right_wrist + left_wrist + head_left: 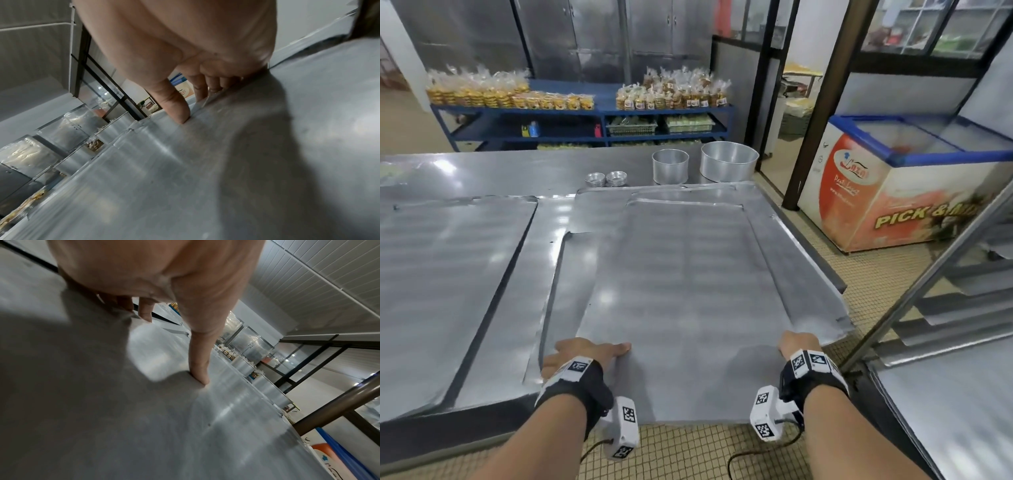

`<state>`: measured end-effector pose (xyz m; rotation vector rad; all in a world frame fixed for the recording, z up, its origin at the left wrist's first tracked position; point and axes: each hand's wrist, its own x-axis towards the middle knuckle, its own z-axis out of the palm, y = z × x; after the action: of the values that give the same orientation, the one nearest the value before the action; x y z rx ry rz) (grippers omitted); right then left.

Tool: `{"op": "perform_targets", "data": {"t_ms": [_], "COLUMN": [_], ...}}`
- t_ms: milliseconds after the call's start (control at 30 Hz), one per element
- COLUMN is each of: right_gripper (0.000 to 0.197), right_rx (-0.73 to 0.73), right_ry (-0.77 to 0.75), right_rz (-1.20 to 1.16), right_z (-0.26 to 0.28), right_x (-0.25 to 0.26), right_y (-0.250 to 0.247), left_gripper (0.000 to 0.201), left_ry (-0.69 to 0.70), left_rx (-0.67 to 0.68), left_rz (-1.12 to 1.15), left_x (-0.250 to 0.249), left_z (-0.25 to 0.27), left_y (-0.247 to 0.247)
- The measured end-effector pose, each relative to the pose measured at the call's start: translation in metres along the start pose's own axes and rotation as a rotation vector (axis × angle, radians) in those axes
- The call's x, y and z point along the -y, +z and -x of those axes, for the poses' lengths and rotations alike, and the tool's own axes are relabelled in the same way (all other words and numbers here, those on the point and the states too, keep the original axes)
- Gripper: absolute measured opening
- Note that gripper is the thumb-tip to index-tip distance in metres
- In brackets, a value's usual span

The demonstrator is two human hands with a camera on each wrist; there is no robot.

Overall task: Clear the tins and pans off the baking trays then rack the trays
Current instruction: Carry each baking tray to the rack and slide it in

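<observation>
A large flat metal baking tray [681, 274] lies on top of other trays [808, 260] at the table's right end, its near edge jutting out over the floor. My left hand [582, 353] grips its left edge near the front, thumb [200, 363] pressed on top and fingers curled under. My right hand [796, 344] grips the right edge the same way, thumb [174, 105] on the tray's surface [205, 170]. Two stacks of small tins [606, 179] and two round pans [670, 167] [729, 161] stand on the table behind the trays.
Another tray [448, 257] lies on the steel table [482, 171] to the left. A rack with slanted metal rails [945, 291] stands at the right, holding a tray [945, 411] low down. A chest freezer [893, 192] is beyond it. Blue shelves of bagged goods [585, 102] line the back.
</observation>
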<state>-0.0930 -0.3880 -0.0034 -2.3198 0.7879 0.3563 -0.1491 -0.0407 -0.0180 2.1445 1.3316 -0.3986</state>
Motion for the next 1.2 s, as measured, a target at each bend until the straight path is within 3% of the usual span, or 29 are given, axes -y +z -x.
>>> {"op": "perform_targets", "data": {"t_ms": [333, 533, 767, 1000, 1200], "right_gripper": [0.042, 0.039, 0.038, 0.035, 0.040], "right_rx": [0.099, 0.032, 0.122, 0.101, 0.082], "right_ry": [-0.070, -0.074, -0.123, -0.066, -0.035], "right_rz": [0.132, 0.232, 0.120, 0.049, 0.086], "right_z": [-0.083, -0.118, -0.158, -0.180, -0.185], "right_x": [-0.007, 0.004, 0.007, 0.014, 0.016], "right_y": [-0.054, -0.075, -0.064, -0.058, -0.055], "left_gripper": [0.106, 0.103, 0.097, 0.099, 0.115], "left_ry": [-0.093, -0.115, -0.151, -0.141, -0.140], "left_rx": [-0.038, -0.060, -0.085, -0.129, -0.082], "left_rz": [0.093, 0.100, 0.095, 0.055, 0.143], "left_x": [-0.055, -0.077, -0.100, -0.113, -0.117], "left_z": [0.050, 0.060, 0.054, 0.045, 0.031], "left_y": [0.056, 0.076, 0.092, 0.098, 0.104]}}
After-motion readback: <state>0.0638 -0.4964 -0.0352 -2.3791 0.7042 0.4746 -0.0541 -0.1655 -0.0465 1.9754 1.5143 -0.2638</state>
